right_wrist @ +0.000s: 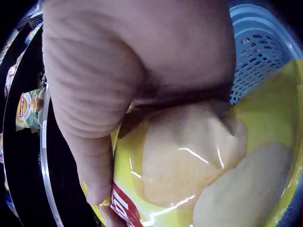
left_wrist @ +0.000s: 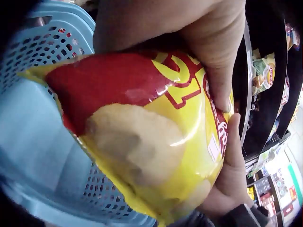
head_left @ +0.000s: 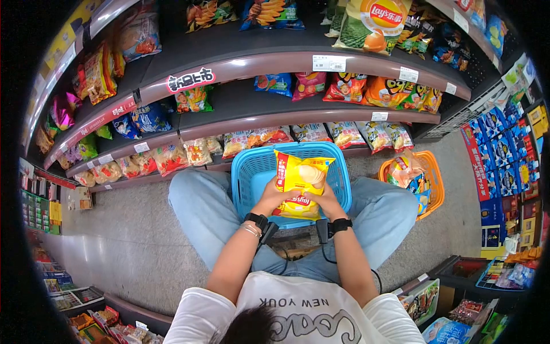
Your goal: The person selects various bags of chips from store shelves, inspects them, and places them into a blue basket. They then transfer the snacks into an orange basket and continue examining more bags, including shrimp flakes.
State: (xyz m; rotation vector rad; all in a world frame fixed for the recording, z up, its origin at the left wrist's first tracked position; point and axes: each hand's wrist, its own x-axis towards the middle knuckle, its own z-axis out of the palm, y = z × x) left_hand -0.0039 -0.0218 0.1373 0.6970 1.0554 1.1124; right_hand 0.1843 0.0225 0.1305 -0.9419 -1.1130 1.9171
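A yellow Lay's chip bag [head_left: 303, 178] is held between both hands over the blue basket [head_left: 245, 189]. My left hand [head_left: 274, 196] grips the bag's left side, its thumb across the front. On the opposite side my right hand [head_left: 326, 199] grips the bag, its thumb also on the front. The left wrist view shows the bag's red panel and a printed chip [left_wrist: 137, 142], with the left hand [left_wrist: 208, 42] along its edge. Up close in the right wrist view, the right hand [right_wrist: 104, 85] curls over the bag's side. Most fingers are hidden behind the bag.
An orange basket [head_left: 440, 186] with snack bags stands on the floor at right, beside the person's knee. Shelves [head_left: 240, 63] of bagged snacks curve across the front. Bent legs in jeans [head_left: 200, 212] flank the blue basket. Low displays [head_left: 109, 321] stand behind.
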